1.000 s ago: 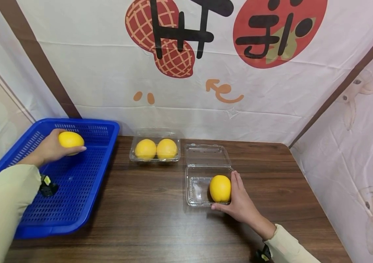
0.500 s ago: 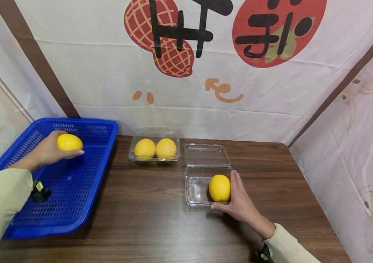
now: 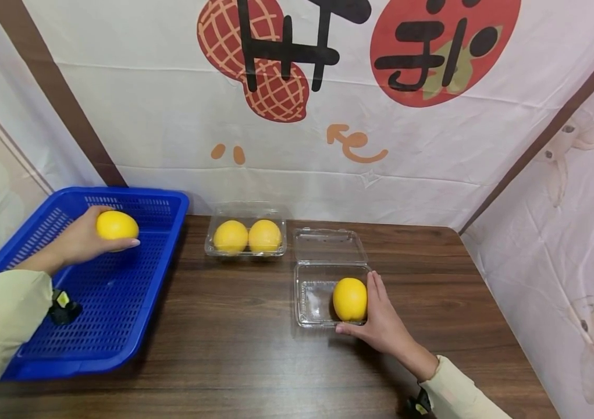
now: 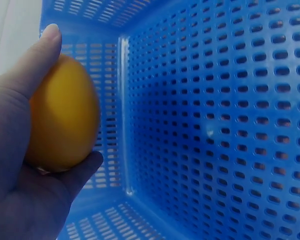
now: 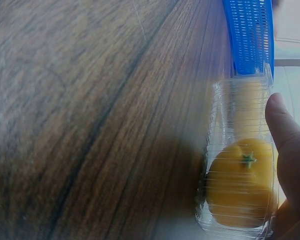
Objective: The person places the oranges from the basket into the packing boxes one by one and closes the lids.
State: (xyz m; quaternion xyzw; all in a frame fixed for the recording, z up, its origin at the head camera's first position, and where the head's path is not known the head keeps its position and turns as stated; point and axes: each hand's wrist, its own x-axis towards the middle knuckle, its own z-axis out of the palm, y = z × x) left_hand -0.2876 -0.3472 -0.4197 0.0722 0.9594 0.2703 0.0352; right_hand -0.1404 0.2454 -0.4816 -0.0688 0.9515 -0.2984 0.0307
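My left hand [image 3: 81,235] grips a yellow-skinned orange [image 3: 117,226] above the blue plastic basket [image 3: 113,302]. In the left wrist view, thumb and fingers wrap around this orange [image 4: 65,115], and it is clear of the basket floor. An open clear plastic clamshell box [image 3: 317,323] lies on the table with one orange [image 3: 350,299] in its right half. My right hand [image 3: 383,317] holds that box at its right end, thumb at the front edge and fingers along the side. The right wrist view shows a green stem end on the boxed orange [image 5: 242,182] through the clear wall.
A second clear box [image 3: 246,254] with two oranges [image 3: 248,237] stands at the back, left of the open one. The brown wooden table [image 3: 223,349] ends at a printed cloth wall [image 3: 166,128]. Another cloth wall [image 3: 579,244] borders the right side.
The left hand with its orange shifts slightly left, then slightly back right, over the basket. The right hand and the open box stay still.
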